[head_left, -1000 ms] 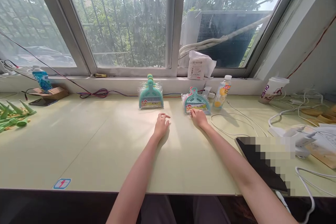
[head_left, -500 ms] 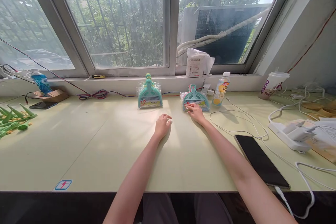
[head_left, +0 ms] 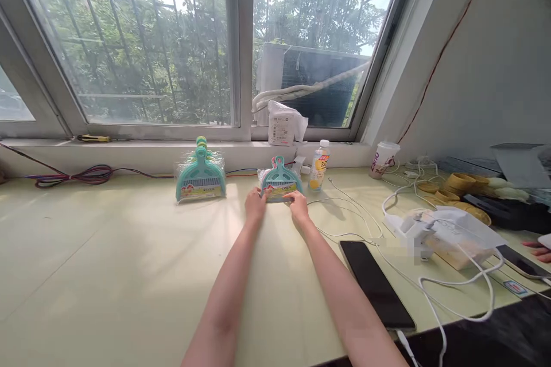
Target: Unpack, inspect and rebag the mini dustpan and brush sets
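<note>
A packaged mini dustpan and brush set [head_left: 279, 176], teal with a yellow label and clear wrap, stands upright near the wall. My left hand [head_left: 255, 207] grips its lower left corner, fingers close together. At the lower right edge, my right hand [head_left: 298, 207] has its bent fingers over the front of the pack. The fingertips behind the edges are partly hidden. Left of my hands stands a stack of similar wrapped dustpan sets [head_left: 200, 175], with handles lined up one behind another. Close on the right is a juice bottle [head_left: 319, 166] with a white cap.
A phone [head_left: 376, 284] on a cable lies right of my right forearm. White cables and a power strip [head_left: 415, 235] spread farther right, near a paper cup [head_left: 383, 160]. A wrapped white packet [head_left: 284, 124] sits on the sill. Another person's hand [head_left: 538, 251] shows at the right edge.
The view has turned right. My left hand has moved from the bare tabletop to the set's left corner; my right hand has shifted from its front left to its right edge.
</note>
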{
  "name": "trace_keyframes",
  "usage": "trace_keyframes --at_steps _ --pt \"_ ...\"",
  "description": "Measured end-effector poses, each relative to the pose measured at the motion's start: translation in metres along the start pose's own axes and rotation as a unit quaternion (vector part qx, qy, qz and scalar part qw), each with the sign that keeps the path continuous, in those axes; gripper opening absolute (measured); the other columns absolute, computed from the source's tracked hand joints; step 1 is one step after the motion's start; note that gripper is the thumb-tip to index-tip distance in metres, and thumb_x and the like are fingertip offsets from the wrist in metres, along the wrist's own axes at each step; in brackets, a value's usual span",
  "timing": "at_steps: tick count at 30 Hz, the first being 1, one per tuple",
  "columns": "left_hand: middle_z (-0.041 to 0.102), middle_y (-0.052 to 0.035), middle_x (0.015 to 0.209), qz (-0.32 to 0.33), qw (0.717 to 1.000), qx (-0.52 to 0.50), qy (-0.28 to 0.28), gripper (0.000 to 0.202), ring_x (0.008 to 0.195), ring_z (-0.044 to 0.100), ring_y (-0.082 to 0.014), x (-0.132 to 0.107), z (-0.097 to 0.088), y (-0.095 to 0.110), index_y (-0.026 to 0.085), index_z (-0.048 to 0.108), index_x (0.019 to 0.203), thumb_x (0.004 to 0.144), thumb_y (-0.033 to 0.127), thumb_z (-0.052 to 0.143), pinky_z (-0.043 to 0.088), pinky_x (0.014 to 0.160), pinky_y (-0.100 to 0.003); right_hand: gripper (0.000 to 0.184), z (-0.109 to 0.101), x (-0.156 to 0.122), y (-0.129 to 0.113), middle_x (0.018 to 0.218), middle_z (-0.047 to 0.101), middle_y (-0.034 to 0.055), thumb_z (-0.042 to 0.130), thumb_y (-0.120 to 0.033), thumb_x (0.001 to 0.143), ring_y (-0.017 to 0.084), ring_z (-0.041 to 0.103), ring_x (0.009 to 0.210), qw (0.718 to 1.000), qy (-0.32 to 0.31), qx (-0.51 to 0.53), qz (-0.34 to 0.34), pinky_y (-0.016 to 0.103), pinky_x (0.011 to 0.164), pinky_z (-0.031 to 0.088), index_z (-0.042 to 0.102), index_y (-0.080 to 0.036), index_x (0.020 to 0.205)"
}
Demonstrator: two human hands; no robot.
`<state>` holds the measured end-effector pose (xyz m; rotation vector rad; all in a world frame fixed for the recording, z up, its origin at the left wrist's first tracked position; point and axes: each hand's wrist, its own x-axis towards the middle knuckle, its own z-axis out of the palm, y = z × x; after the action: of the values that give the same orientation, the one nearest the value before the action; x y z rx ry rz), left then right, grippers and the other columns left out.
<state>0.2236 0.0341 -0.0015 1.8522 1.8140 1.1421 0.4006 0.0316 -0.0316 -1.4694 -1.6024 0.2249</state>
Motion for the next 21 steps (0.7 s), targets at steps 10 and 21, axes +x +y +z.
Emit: trace_keyframes --at_steps 10,21 --pt "0.044 -0.0248 0.142 0.086 0.996 -0.019 0.020 0.067 0.136 0.037 -0.0358 0.004 0.022 0.002 0.014 0.037 0.142 0.086 0.040 0.062 0.031 0.108 -0.049 0.051 0.007 0.005 0.001 0.135 0.051 0.0117 0.041 -0.001 0.079 0.030 0.044 0.126 0.996 0.037 -0.075 0.042 0.048 0.104 0.035 0.062 -0.026 0.118" --pt "0.066 -0.0107 0.116 0.018 0.989 -0.143 -0.013 0.058 0.114 0.059 -0.0267 0.038 0.027 -0.006 0.023 0.043 0.141 0.085 0.018 0.055 0.045 0.095 -0.039 0.055 -0.011 0.068 0.034 0.111 0.066 0.0145 0.070 -0.028 0.070 0.032 0.062 0.109 0.991 0.021 0.030 0.131 0.047 0.095 0.047 0.056 -0.021 0.123"
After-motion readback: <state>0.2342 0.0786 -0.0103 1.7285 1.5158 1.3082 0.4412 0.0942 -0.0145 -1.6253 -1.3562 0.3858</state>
